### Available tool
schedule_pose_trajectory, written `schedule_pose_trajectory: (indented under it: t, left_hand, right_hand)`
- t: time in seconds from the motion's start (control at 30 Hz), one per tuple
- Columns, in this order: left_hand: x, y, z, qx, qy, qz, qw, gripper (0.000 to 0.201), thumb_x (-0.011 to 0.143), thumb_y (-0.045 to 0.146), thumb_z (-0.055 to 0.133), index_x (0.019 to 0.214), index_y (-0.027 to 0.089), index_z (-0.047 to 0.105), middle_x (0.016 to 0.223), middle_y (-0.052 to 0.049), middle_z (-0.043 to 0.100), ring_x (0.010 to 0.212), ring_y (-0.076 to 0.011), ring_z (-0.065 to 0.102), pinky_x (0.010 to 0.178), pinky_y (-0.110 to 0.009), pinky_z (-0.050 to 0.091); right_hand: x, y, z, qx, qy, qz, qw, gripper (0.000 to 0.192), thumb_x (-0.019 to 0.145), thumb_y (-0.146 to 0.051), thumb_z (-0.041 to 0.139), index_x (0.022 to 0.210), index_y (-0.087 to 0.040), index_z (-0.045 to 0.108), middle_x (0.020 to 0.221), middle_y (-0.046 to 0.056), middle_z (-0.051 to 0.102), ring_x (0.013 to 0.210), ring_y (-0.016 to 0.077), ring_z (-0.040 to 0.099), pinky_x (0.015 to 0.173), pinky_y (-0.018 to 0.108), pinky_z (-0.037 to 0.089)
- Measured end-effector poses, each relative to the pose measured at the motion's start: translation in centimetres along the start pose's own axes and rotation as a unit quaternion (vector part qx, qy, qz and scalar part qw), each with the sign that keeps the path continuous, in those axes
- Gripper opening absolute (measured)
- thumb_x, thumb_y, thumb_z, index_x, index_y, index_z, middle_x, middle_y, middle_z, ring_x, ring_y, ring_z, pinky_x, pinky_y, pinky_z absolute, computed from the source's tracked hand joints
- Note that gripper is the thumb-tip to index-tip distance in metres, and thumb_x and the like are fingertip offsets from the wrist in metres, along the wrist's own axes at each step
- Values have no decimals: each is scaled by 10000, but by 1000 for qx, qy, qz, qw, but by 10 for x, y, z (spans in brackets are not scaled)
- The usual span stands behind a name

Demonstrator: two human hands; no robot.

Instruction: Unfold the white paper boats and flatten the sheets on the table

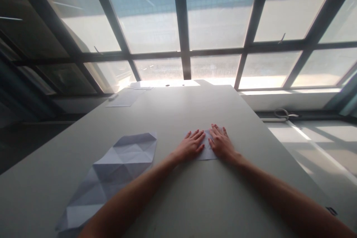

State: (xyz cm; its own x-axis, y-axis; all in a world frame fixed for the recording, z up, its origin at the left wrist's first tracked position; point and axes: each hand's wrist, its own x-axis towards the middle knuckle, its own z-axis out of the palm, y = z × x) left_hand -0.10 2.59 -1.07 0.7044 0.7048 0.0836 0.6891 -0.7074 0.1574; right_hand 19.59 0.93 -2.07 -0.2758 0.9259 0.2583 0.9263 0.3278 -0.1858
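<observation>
Hands flat, both yours: left hand (190,144) and right hand (221,142) spread wide, palms down, pressing small folded paper (206,150) onto grey bench (178,111), mid-bench ahead of you. Fingers splayed, gripping nothing. Step in hand, by look: flattening fold, setting crease. Next move likely calls for firm even pressure along fold line, edges kept aligned. Large creased sheet (111,174) lies well apart, near left forearm. Loose papers (125,98) at far edge by window.

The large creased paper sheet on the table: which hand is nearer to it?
Left. The left hand lies flat on the small folded paper, just right of the large creased sheet; the right hand presses the same small paper, farther right.
</observation>
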Motion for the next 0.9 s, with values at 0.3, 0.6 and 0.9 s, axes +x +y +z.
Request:
schedule_pose_trajectory:
  t: [0.3,0.6,0.9]
  left_hand:
    - [1,3,2,-12,29,-3,999,563,1002,464,208,1522,273,108,1554,4,229,1440,-192,157,1163,-440,143]
    - [3,0,6,-13,24,-5,1000,566,999,468,223,1520,267,133,1554,-3,221,1441,-194,155,1166,-437,134]
    - [1,3,2,-16,21,-15,1000,560,997,463,234,1516,266,160,1549,-2,239,1438,-188,169,1167,-425,130]
  right_hand:
    - [1,-7,2,41,-56,-83,994,607,987,-435,224,1475,-79,286,1522,122,294,1421,212,213,1159,410,144]
    - [2,-2,6,36,-61,-56,996,668,973,-524,192,1480,-98,277,1533,112,270,1425,226,198,1156,437,134]
    - [2,-4,4,40,-65,-42,996,677,967,-537,184,1482,-107,278,1540,109,256,1432,222,172,1156,438,118]
